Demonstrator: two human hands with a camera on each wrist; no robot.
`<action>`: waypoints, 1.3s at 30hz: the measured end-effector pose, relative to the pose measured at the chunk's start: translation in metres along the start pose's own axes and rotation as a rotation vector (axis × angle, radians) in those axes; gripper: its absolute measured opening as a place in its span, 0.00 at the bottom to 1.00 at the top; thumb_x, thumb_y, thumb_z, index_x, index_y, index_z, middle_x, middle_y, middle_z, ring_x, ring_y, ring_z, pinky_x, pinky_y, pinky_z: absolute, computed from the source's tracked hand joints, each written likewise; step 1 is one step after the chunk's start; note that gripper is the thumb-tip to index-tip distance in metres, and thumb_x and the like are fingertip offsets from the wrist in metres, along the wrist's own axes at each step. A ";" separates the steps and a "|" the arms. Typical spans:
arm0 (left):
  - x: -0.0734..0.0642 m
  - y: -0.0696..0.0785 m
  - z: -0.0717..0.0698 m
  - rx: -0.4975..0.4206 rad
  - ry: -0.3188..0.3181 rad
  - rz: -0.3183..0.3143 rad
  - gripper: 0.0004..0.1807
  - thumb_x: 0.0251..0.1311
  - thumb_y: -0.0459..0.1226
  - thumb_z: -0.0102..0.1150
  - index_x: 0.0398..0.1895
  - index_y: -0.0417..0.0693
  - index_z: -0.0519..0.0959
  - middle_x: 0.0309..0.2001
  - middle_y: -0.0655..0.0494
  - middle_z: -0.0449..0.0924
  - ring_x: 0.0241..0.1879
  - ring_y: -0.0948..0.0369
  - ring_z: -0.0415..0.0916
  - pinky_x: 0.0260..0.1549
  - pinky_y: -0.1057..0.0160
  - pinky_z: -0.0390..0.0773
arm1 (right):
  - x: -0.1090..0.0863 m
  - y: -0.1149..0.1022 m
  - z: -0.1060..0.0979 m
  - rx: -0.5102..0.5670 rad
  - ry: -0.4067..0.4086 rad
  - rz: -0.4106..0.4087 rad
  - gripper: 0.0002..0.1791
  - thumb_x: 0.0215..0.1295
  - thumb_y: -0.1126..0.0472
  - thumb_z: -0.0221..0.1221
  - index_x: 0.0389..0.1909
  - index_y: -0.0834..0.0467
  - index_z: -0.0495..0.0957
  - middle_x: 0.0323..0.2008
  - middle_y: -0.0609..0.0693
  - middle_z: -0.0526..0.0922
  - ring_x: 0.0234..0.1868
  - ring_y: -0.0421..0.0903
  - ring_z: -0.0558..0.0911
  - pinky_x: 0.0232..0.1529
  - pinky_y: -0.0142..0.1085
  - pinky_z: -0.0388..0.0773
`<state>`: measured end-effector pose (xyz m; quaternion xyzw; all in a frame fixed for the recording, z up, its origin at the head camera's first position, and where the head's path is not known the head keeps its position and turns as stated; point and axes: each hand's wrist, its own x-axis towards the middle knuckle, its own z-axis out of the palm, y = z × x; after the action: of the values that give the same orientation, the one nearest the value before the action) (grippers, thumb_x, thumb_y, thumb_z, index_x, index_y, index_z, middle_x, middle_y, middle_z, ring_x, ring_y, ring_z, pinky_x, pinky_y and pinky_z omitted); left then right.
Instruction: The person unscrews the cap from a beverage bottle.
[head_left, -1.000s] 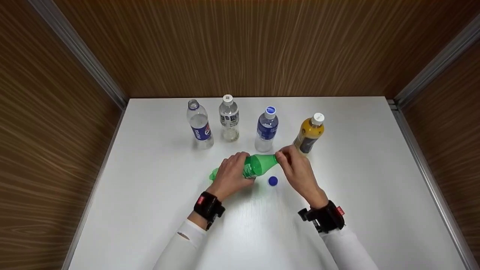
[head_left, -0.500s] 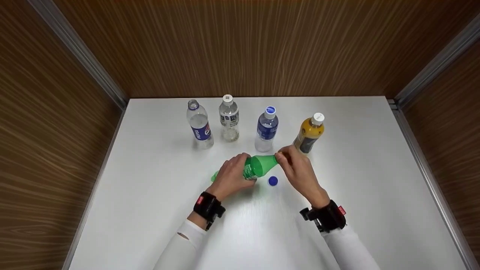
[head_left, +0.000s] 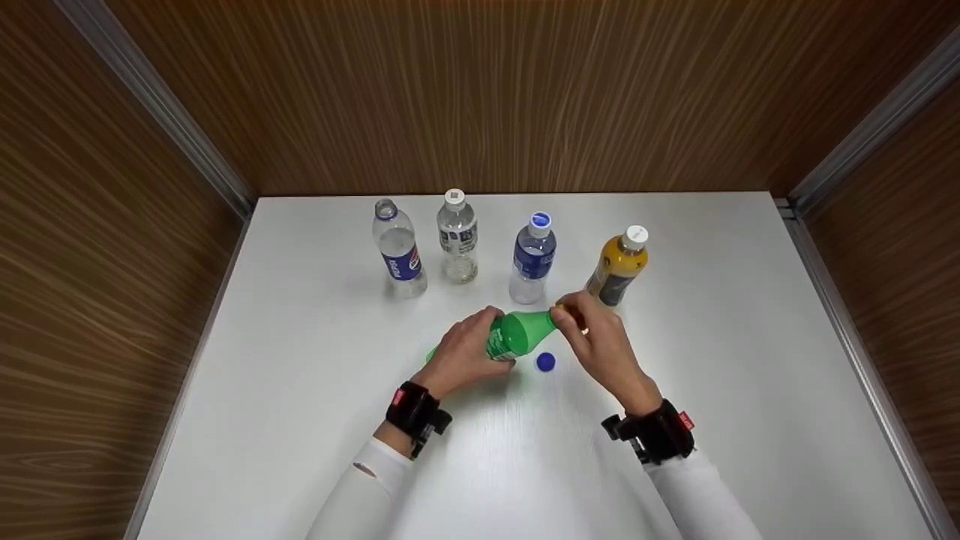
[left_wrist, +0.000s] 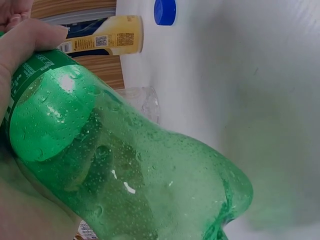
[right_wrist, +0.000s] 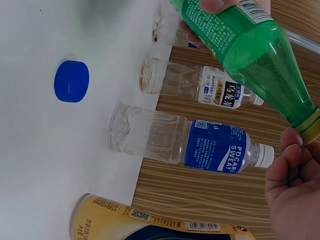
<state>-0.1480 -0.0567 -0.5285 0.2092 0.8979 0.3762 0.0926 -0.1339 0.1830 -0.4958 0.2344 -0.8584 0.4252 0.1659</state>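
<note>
Hands, head view: your L hand [head_left: 466, 351] wrapped round green btl [head_left: 517, 334], mid-body; your R hand [head_left: 598, 339] pinching at its neck end. Green btl: tilted above white table [head_left: 285, 390], neck toward your R side. Blue cap [head_left: 546, 362]: 1 pc., on table, just nearer you than green btl's neck. Upright beyond green btl, L to R: Pepsi btl [head_left: 401, 251]; clear btl w/ white cap [head_left: 458, 240]; Pocari Sweat btl [head_left: 533, 255]; yellow btl [head_left: 619, 262], its lower part behind your R hand.

L wrist view: green btl close up, dimpled base, droplets on wall; your L thumb [left_wrist: 37, 37] lies across its label. Yellow btl and blue cap past green btl's label end. Clear base partly behind green btl; can't tell whose.

R wrist view: gold cap [right_wrist: 311, 128] at green btl's neck, pinched by your R fingertips [right_wrist: 291, 146]; neck points up. Pocari Sweat btl near green btl, apart.
</note>
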 end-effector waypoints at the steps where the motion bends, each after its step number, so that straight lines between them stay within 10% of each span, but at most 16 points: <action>1: 0.000 -0.001 0.001 -0.003 0.001 0.001 0.37 0.50 0.41 0.79 0.62 0.43 0.70 0.51 0.52 0.79 0.48 0.56 0.78 0.50 0.54 0.80 | 0.000 0.000 0.000 0.000 0.002 0.001 0.06 0.73 0.65 0.62 0.46 0.62 0.77 0.33 0.49 0.80 0.30 0.40 0.76 0.30 0.34 0.76; 16: -0.001 0.004 0.017 0.353 0.291 0.094 0.35 0.46 0.44 0.81 0.56 0.44 0.74 0.44 0.51 0.80 0.42 0.54 0.78 0.44 0.52 0.78 | 0.004 -0.002 0.007 -0.132 0.129 0.285 0.13 0.76 0.54 0.59 0.37 0.61 0.80 0.19 0.43 0.69 0.19 0.42 0.67 0.23 0.35 0.62; 39: 0.003 0.005 0.001 0.159 0.072 -0.016 0.38 0.49 0.44 0.80 0.62 0.43 0.72 0.50 0.50 0.79 0.48 0.52 0.77 0.53 0.48 0.76 | 0.003 -0.001 0.003 -0.004 0.035 0.103 0.06 0.77 0.61 0.59 0.42 0.62 0.76 0.25 0.45 0.75 0.24 0.40 0.70 0.24 0.32 0.66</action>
<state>-0.1482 -0.0513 -0.5258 0.1949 0.9294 0.3100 0.0465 -0.1359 0.1793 -0.4957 0.1821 -0.8671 0.4354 0.1595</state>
